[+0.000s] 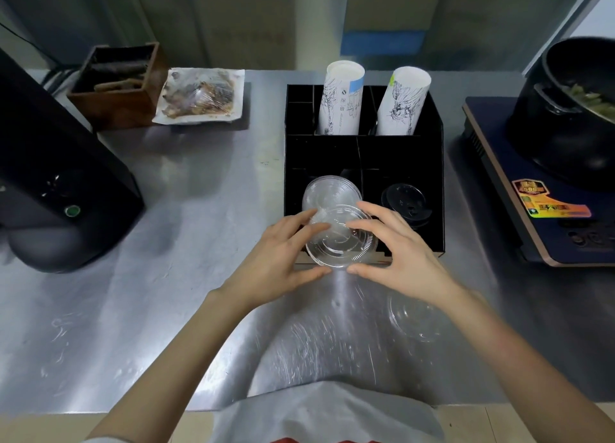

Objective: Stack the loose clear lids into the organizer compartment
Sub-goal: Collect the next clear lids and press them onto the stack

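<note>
I hold a clear round lid [341,241] between both hands, just over the front edge of the black organizer [432,163]. My left hand [279,263] grips its left rim and my right hand [396,253] grips its right rim. Behind it, a stack of clear lids [327,189] leans in the organizer's front left compartment. Another loose clear lid [414,316] lies flat on the steel counter under my right wrist.
Black lids [404,203] fill the front right compartment. Two sleeves of paper cups [341,96] stand in the back. An induction cooker [539,193] with a black pot [565,109] is at the right. A black machine [50,176], wooden box [116,83] and wrapped food tray [201,93] sit left.
</note>
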Demonstrator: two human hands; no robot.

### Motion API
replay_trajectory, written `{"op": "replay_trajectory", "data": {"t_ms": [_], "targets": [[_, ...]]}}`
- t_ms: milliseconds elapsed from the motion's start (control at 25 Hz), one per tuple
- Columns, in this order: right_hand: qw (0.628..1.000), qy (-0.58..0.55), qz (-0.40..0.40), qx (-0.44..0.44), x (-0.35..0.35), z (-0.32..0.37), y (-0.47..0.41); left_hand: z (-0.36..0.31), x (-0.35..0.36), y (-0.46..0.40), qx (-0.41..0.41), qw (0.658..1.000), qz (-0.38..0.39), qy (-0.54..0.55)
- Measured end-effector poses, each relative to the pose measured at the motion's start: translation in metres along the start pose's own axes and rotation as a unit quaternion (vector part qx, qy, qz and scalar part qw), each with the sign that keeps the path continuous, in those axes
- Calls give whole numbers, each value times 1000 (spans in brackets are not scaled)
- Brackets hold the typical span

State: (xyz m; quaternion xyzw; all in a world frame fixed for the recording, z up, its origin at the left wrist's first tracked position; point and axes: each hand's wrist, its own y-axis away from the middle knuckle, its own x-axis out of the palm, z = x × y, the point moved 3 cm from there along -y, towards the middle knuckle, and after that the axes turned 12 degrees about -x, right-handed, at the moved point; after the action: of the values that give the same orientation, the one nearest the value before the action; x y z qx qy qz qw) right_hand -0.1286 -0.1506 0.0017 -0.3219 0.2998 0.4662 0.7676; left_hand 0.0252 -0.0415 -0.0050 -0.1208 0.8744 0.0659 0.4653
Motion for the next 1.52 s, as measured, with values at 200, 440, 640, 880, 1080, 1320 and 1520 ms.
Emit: {"op": "replay_trajectory", "data": {"t_ms": [200,440,640,880,1080,1320,1520], "targets": [[1000,19,9,-4,-10,-5,-26,1,-7,-25,-36,999,-16,-14],[999,29,18,20,-8,-22,-45,7,-10,-49,-50,998,-5,-23],[999,42,17,24,-4,-34,-55,11,-7,-60,-55,998,4,-35],[998,54,26,32,6,-44,-58,17,1,-68,-64,997,23,-48],[997,58,35,43,10,-49,-56,19,4,-69,-68,996,23,-56],[995,82,32,35,14,-47,-55,17,10,-66,-75,995,14,-66],[997,56,29,40,12,-46,-55,17,6,-66,-79,996,17,-43]]}}
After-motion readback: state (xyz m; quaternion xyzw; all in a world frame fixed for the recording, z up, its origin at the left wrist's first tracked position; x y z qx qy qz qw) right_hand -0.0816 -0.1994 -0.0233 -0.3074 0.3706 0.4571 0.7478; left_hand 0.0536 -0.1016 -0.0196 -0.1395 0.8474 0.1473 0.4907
